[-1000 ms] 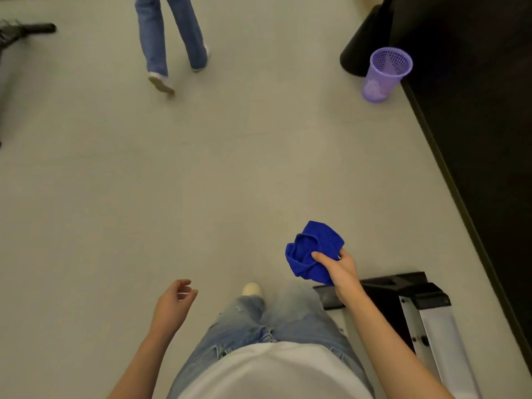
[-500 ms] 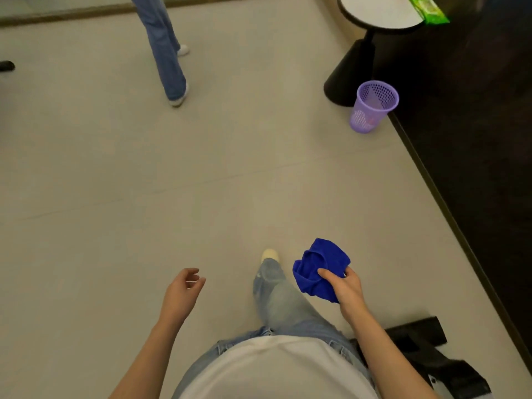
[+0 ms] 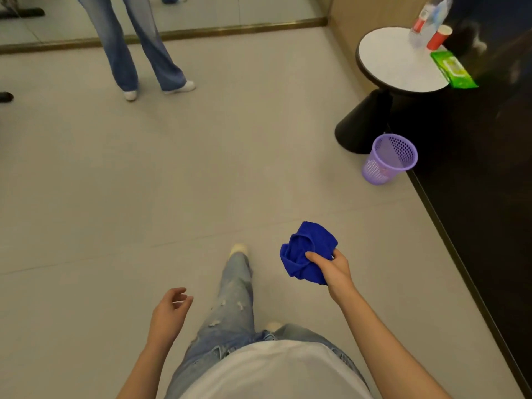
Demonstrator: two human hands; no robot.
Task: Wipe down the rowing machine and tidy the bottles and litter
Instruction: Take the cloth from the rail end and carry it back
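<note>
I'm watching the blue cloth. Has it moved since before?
Yes. The blue cloth, held in the right hand, has come forward, closer to the purple basket on the floor.

Single view, worn on the person's head, facing forward and steeply down. Wide-angle: straight edges bow toward the frame borders. Nearest the lens, at bottom centre, is the wearer's white shirt. The left hand at lower centre-left and the right hand, gripping a blue cloth, at centre-right sit close below it. The pale floor fills the middle. The far reach lies at the top: a round table upper right, a purple bin below it, a second person's legs upper left, and a brass-coloured strip near the top edge.
</note>
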